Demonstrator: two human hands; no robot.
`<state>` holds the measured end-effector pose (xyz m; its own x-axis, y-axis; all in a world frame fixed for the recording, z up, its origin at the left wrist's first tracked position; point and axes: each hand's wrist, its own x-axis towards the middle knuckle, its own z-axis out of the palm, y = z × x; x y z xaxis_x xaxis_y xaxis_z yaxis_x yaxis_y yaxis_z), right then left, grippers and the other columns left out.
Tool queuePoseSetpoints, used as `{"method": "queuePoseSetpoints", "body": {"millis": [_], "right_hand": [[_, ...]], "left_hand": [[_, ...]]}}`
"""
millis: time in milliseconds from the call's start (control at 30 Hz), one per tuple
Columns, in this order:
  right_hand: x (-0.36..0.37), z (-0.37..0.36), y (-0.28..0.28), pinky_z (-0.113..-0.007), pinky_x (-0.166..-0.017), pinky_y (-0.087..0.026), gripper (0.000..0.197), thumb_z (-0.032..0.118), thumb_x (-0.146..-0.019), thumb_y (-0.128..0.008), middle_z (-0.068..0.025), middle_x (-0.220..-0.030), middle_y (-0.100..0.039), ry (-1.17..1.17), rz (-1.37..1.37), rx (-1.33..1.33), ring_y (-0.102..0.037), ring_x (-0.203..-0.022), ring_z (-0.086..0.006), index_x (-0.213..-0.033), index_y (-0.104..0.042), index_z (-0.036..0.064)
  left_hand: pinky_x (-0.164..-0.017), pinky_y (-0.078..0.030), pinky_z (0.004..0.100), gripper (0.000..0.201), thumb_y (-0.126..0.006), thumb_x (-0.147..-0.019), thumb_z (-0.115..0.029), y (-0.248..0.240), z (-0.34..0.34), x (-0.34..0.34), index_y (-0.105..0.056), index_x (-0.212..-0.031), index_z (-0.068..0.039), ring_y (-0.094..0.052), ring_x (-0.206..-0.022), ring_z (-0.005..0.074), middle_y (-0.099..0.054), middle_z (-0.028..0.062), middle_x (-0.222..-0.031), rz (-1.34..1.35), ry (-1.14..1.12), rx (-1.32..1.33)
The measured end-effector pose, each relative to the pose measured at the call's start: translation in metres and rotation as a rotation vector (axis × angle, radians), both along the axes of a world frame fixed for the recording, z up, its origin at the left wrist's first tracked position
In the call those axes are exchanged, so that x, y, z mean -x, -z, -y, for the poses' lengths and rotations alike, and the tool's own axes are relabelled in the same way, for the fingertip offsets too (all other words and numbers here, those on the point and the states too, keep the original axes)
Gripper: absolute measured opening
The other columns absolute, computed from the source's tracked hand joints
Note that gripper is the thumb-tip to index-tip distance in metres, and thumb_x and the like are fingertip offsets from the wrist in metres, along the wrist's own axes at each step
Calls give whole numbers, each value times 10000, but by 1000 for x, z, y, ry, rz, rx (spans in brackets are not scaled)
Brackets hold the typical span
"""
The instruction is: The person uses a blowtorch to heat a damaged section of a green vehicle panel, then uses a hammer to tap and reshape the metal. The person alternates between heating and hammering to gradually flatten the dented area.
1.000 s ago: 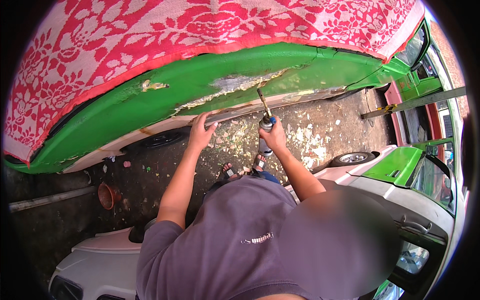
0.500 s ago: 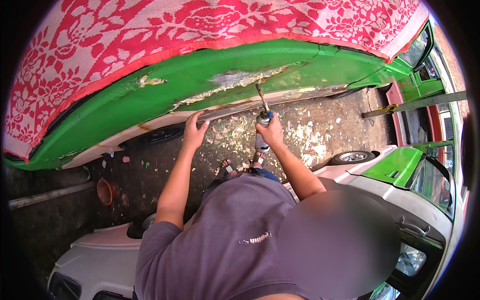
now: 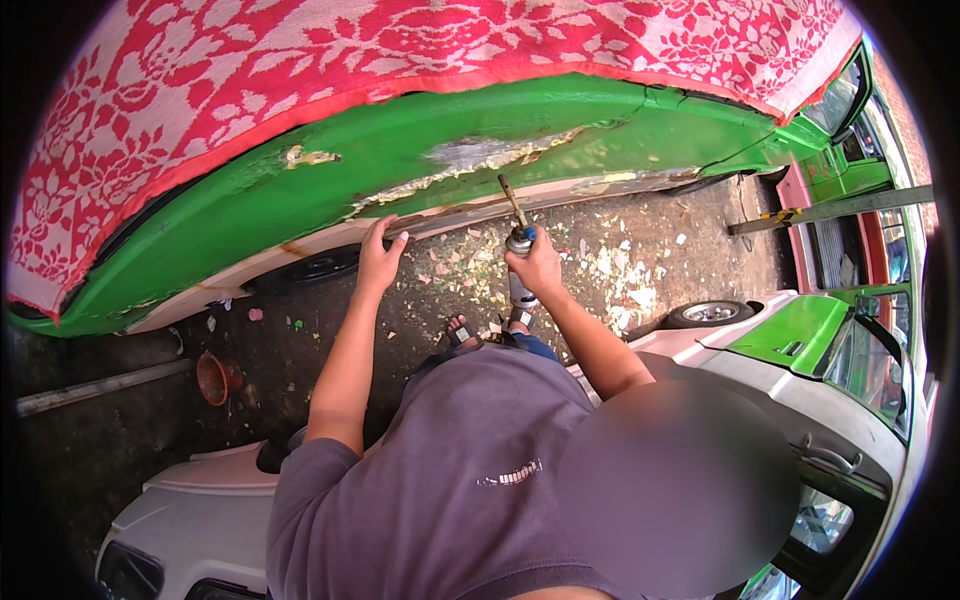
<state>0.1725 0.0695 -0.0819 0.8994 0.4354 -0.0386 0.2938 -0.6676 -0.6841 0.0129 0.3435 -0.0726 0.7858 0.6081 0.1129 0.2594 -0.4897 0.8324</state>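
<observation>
My right hand (image 3: 537, 266) is wrapped round a gas blowtorch (image 3: 519, 243), its metal nozzle tilted up toward the car. No flame shows at the tip. In front of me stands a green car (image 3: 390, 150) with a long patch of peeled, cracked paint and filler (image 3: 470, 160) along its side. The nozzle tip is apart from that patch, a little below it. My left hand (image 3: 378, 262) is raised with its fingers apart and nothing in it, close to the car's pale lower edge.
A red and pink floral cloth (image 3: 420, 45) covers the car's upper part. Paint flakes (image 3: 610, 270) litter the floor. An orange bucket (image 3: 212, 378) lies at the left. Another green and white vehicle (image 3: 780, 335) stands close on the right, below a metal beam (image 3: 860, 207).
The blowtorch in my right hand has shifted slightly left, its tip a little farther from the patch. My left hand has moved slightly left.
</observation>
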Motion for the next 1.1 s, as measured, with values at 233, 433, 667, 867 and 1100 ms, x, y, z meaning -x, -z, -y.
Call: {"method": "queuePoseSetpoints", "body": {"millis": [233,433,667,867,1100], "right_hand": [[-5,-4,4,-456,-895,-481,629,310,-718,-721,-227,-1130,-599,37,26,-42,-591,-1064,-404,-1226,-488,22],[0,-3,3,-458,-898,-482,651,322,-725,-718,-210,-1167,-588,65,-19,14,-586,-1075,-399,-1255,-476,33],[-3,2,10,-469,-886,-489,675,324,-720,-725,-207,-1178,-575,55,-27,29,-581,-1072,-397,-1274,-468,37],[19,-11,-2,-468,-891,-491,675,309,-719,-733,-188,-1189,-573,-4,-31,-10,-582,-1085,-387,-1281,-465,46],[23,-20,-15,-453,-914,-484,695,317,-725,-737,-198,-1215,-567,-2,-73,32,-571,-1113,-384,-1295,-461,30]], "left_hand": [[-1051,-386,405,415,-648,-917,-279,-2,-7,11,-579,-1255,-47,-518,-1231,324,-581,155,-1279,-55,-50,40],[-1052,-385,404,412,-643,-922,-276,-4,-10,19,-577,-1257,-46,-521,-1230,324,-589,158,-1271,-62,-89,52],[-1056,-384,400,411,-633,-931,-276,-1,-19,26,-573,-1269,-51,-521,-1239,320,-588,155,-1288,-65,-118,48],[-1059,-382,402,412,-624,-938,-284,0,-21,27,-571,-1272,-50,-513,-1251,320,-581,155,-1300,-88,-138,67],[-1059,-382,399,414,-616,-945,-283,1,-24,31,-568,-1275,-37,-514,-1252,316,-576,158,-1306,-62,-113,65]]}}
